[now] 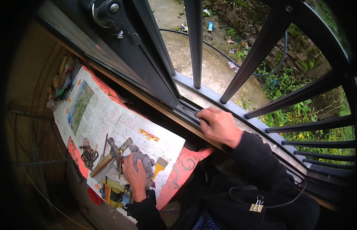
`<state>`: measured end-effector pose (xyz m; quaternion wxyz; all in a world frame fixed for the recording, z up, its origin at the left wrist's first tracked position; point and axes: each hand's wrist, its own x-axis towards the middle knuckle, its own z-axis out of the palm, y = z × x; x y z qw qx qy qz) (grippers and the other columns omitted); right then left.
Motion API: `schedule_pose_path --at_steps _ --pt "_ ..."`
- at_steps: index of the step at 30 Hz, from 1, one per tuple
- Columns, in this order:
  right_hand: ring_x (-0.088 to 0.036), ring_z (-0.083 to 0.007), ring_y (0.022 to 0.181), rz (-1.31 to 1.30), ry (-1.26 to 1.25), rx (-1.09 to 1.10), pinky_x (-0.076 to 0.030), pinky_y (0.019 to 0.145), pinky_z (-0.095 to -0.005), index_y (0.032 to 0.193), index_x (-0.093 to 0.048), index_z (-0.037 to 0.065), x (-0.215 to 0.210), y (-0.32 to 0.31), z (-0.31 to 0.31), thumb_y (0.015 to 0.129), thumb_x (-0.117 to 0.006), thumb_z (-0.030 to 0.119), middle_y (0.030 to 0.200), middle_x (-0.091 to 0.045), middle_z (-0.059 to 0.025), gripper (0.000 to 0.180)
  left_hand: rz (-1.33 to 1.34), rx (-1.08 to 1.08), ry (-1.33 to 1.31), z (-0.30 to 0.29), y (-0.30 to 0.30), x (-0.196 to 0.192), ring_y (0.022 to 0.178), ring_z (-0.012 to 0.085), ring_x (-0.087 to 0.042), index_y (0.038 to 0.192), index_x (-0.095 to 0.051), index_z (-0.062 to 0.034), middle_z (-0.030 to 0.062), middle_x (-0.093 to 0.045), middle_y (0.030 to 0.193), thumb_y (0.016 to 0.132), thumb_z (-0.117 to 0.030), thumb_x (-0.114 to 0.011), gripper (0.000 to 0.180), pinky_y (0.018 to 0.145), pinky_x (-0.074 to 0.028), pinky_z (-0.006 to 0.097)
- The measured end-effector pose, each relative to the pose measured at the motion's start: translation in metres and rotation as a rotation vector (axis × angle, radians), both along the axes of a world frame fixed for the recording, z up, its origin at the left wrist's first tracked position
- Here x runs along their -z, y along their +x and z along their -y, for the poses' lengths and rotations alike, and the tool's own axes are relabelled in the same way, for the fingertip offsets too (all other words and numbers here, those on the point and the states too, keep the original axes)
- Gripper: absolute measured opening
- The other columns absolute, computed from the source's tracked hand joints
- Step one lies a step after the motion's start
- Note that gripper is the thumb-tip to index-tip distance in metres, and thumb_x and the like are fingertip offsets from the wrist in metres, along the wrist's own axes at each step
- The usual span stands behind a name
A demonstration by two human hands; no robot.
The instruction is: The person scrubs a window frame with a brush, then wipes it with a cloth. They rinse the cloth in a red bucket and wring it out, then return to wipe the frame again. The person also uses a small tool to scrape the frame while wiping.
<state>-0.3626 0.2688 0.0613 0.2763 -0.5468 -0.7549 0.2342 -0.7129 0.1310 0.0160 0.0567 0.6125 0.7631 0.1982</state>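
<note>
My left hand (135, 177) is down among tools on a newspaper-covered surface, its fingers curled over a crumpled grey rag (147, 163). Just left of it lies a hammer (104, 163) with a wooden handle, and a thin brown rod (119, 168) stands close to my fingers. A yellow-handled brush (160, 166) lies right of the rag. Over at the window, my right hand (221, 125) is closed, with its fingertips at the sliding track (189, 111) of the sill. Something dark shows under those fingers, too hidden to name.
Newspaper (128, 122) covers a red patterned cloth (188, 161). On it are a dark tangled clump (88, 153) and a yellow-and-black tool (109, 191). A dark window sash (147, 57) and metal bars (195, 46) border the far side. A binder clip (257, 205) hangs by a cable on my clothing.
</note>
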Motion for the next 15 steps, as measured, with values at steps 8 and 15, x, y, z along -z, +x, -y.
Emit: schedule_pose_path --at_steps 8,15 --pt "-0.072 -0.039 0.075 -0.003 -0.016 0.106 -0.059 0.071 -0.0477 0.09 -0.08 0.007 -0.046 0.025 0.01 0.086 -0.064 0.016 0.085 -0.074 -0.0183 0.019 0.038 0.017 -0.017 -0.005 -0.003 0.002 0.107 0.0421 -0.058 0.127 -0.064 0.0008 0.02 -0.065 0.117 0.095 -0.018 -0.061 0.038 0.097 -0.046 0.049" --pt "-0.073 -0.0369 0.075 0.137 -0.086 -0.022 -0.06 0.071 -0.0441 0.101 -0.077 0.005 -0.031 0.015 0.028 0.084 -0.068 0.013 0.096 -0.075 -0.0163 0.021 0.044 0.018 -0.05 -0.006 -0.007 0.003 0.109 0.0422 -0.058 0.128 -0.064 0.0014 0.021 -0.065 0.118 0.095 -0.019 -0.061 0.039 0.099 -0.045 0.05"
